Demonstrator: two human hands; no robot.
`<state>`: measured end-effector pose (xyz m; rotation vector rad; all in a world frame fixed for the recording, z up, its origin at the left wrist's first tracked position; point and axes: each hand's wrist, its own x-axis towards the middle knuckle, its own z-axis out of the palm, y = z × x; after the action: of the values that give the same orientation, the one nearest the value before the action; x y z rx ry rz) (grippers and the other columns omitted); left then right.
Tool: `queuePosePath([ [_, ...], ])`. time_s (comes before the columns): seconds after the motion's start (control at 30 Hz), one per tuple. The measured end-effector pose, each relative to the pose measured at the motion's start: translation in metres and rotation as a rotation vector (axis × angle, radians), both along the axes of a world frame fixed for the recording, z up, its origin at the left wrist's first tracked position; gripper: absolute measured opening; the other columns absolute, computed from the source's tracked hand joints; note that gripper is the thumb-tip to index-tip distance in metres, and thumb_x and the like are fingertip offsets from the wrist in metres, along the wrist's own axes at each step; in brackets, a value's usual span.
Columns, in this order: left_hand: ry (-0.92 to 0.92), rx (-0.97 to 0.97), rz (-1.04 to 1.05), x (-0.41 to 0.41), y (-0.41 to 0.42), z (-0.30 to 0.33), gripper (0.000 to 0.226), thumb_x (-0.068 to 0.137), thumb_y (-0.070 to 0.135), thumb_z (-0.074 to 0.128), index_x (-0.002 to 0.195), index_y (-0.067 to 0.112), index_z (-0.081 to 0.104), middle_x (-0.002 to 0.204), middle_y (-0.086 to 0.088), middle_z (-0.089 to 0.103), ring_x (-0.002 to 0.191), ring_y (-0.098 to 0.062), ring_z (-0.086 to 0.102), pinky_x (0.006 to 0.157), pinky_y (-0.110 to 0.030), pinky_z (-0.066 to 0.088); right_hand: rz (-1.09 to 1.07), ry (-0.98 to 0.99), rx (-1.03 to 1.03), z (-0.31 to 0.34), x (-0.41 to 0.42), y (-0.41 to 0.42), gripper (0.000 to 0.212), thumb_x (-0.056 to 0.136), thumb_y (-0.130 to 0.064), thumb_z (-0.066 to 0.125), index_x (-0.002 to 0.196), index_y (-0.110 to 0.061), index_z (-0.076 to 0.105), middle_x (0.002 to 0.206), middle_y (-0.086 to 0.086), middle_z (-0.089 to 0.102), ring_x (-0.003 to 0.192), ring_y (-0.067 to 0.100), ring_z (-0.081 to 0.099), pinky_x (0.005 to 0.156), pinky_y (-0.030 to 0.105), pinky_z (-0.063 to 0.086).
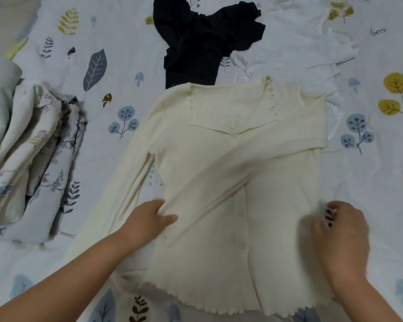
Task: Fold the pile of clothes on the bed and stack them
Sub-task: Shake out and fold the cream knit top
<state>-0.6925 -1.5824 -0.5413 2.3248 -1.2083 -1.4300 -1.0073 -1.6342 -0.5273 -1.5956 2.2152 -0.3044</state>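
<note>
The cream cardigan (237,182) lies collar-far, hem-near; the left hand (149,219) pinches its left edge, the right hand (342,231) its right edge; hands well apart.

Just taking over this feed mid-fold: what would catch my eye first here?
The cream cardigan spread flat in the middle of the bed, one sleeve already folded across its front. The left hand pinches its left side and the right hand grips its right edge. A crumpled black garment lies just beyond the collar, and a folded floral stack sits at the far left.
</note>
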Motion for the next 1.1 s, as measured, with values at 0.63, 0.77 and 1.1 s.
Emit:
queuePosePath([
  [0.63,0.057,0.258,-0.111,-0.003,0.023,-0.004,0.029,0.089,0.044,0.056,0.083,0.016,0.051,0.067,0.003,0.058,0.053,-0.008,0.053,0.053,-0.021,0.041,-0.025,0.057,0.034,-0.022,0.107,-0.041,0.064,0.076,-0.018,0.072,0.129,-0.004,0.038,0.122,0.024,0.047,0.116,0.04,0.044,0.09,0.046,0.037],
  [0.77,-0.441,-0.094,-0.174,0.015,0.034,0.009,0.041,0.092,0.051,0.044,0.061,0.026,0.038,0.057,0.009,0.044,0.055,-0.011,0.047,0.049,-0.026,0.027,0.582,0.241,0.066,-0.037,0.134,-0.01,0.071,0.094,-0.042,0.038,0.151,-0.015,0.007,0.157,0.019,0.005,0.145,0.03,0.004,0.112,0.054,0.005],
  [1.1,-0.433,-0.023,0.148,0.123,0.049,0.002,0.014,0.087,0.018,0.062,0.096,0.009,0.056,0.087,-0.007,0.056,0.084,-0.027,0.054,0.071,-0.031,0.037,0.666,0.138,0.076,-0.028,0.164,0.001,0.063,0.092,-0.033,0.048,0.148,-0.014,0.025,0.155,0.017,0.015,0.145,0.029,0.007,0.113,0.053,0.004],
])
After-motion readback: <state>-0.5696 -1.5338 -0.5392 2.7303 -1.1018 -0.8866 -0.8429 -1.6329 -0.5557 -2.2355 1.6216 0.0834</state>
